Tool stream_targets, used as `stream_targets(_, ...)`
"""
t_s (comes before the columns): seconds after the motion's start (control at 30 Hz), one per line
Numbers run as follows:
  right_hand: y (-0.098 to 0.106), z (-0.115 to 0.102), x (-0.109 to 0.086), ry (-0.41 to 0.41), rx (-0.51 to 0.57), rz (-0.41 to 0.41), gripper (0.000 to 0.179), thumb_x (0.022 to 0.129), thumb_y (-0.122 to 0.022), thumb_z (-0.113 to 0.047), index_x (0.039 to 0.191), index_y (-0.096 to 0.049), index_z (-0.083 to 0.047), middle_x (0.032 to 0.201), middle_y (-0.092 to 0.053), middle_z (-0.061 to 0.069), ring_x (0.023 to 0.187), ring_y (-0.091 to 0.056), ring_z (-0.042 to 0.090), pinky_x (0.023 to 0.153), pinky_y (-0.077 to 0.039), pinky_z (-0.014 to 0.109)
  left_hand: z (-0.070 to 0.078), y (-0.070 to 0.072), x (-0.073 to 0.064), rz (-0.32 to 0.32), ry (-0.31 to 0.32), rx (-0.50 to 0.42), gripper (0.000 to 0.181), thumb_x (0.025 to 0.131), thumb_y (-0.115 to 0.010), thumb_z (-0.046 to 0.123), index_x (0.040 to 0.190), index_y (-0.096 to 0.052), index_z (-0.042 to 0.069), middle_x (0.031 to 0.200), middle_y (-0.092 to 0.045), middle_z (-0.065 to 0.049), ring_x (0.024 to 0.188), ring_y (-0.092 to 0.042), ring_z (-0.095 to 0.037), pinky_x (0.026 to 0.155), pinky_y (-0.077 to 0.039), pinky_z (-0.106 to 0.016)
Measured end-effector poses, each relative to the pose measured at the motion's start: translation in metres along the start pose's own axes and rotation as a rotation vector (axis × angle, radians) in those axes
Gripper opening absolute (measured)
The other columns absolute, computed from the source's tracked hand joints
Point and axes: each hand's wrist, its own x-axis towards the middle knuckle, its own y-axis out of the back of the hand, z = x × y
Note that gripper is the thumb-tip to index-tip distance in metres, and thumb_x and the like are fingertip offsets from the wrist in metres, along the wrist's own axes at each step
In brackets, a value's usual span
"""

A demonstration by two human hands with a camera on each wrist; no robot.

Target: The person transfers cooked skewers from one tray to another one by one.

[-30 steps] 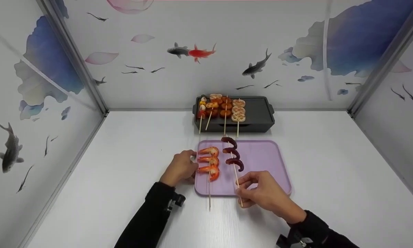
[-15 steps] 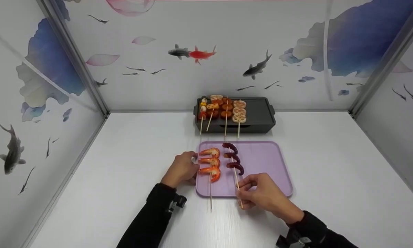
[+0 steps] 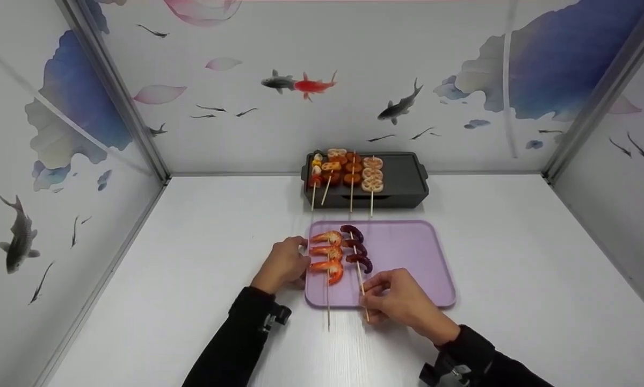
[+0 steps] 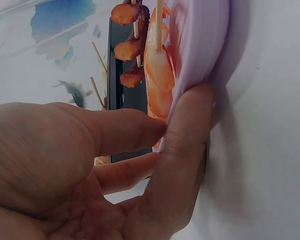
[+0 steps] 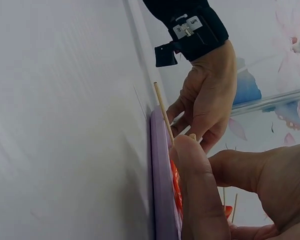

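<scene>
A lilac tray point(image 3: 407, 263) lies on the white table. My left hand point(image 3: 283, 263) pinches its left edge; thumb and fingers grip the rim point(image 4: 202, 45) in the left wrist view. Along the tray's left side lies a shrimp skewer point(image 3: 330, 271), its bare stick jutting over the front edge. My right hand point(image 3: 402, 301) pinches the stick of an octopus-tentacle skewer point(image 3: 356, 248) near its lower end. The tentacle pieces are just right of the shrimp, over the tray. Whether they touch the tray, I cannot tell. The right fingertips partly hide the stick.
Behind the tray stands a dark grill point(image 3: 402, 177). Several skewers fill its left part, among them a lotus-root skewer point(image 3: 373, 174) and a vegetable skewer point(image 3: 316, 169). Printed walls point(image 3: 236, 140) enclose the table point(image 3: 219, 215) at the back and sides.
My right hand has carried the octopus skewer toward me at first, then left, closer to the shrimp skewer. My left hand keeps its grip on the tray edge.
</scene>
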Motion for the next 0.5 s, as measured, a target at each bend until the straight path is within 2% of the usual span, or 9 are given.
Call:
stream_targets(0.07, -0.002, -0.001, 0.0015, 0.004, -0.004, -0.001, 0.03, 0.083, -0.079, -0.002, 0.107, -0.067, 0.011, 0.089, -0.068, 0.017, 0.062, -0.071, 0.023, 0.06, -0.062, 0.041, -0.0006, -0.0004, -0.0002, -0.002, 0.008, 0.002, 0.043, 0.092, -0.064, 0.01, 0.133, -0.06, -0.003, 0.104, -0.071, -0.015, 0.081, -0.067, -0.021, 0.08, -0.058, -0.036)
stream_targets(0.2, -0.0054, -0.0016, 0.0048, 0.023, -0.045, -0.001, 0.028, 0.083, -0.081, -0.004, 0.104, -0.069, 0.009, 0.087, -0.069, 0.015, 0.061, -0.07, 0.022, 0.059, -0.062, 0.04, -0.0016, -0.0014, -0.0001, -0.012, 0.033, -0.014, 0.043, 0.093, -0.063, 0.01, 0.135, -0.059, -0.002, 0.106, -0.07, -0.016, 0.077, -0.068, -0.019, 0.073, -0.059, -0.035)
stream_targets(0.4, -0.006, 0.0003, 0.0063, 0.05, -0.137, 0.026, 0.023, 0.081, -0.083, -0.007, 0.098, -0.072, 0.004, 0.083, -0.07, 0.011, 0.065, -0.069, 0.019, 0.057, -0.061, 0.034, -0.0005, -0.0007, -0.0002, 0.007, 0.016, 0.037, 0.045, 0.092, -0.064, 0.01, 0.135, -0.06, -0.001, 0.101, -0.071, -0.014, 0.086, -0.065, -0.022, 0.085, -0.056, -0.038)
stream_targets(0.5, -0.0059, 0.0002, 0.0068, 0.049, -0.141, 0.033, 0.024, 0.081, -0.084, -0.009, 0.098, -0.072, 0.003, 0.082, -0.071, 0.011, 0.065, -0.069, 0.019, 0.057, -0.061, 0.034, 0.0002, -0.0005, -0.0002, -0.003, 0.031, 0.021, 0.045, 0.093, -0.063, 0.011, 0.136, -0.059, -0.001, 0.103, -0.071, -0.014, 0.084, -0.065, -0.022, 0.083, -0.057, -0.037)
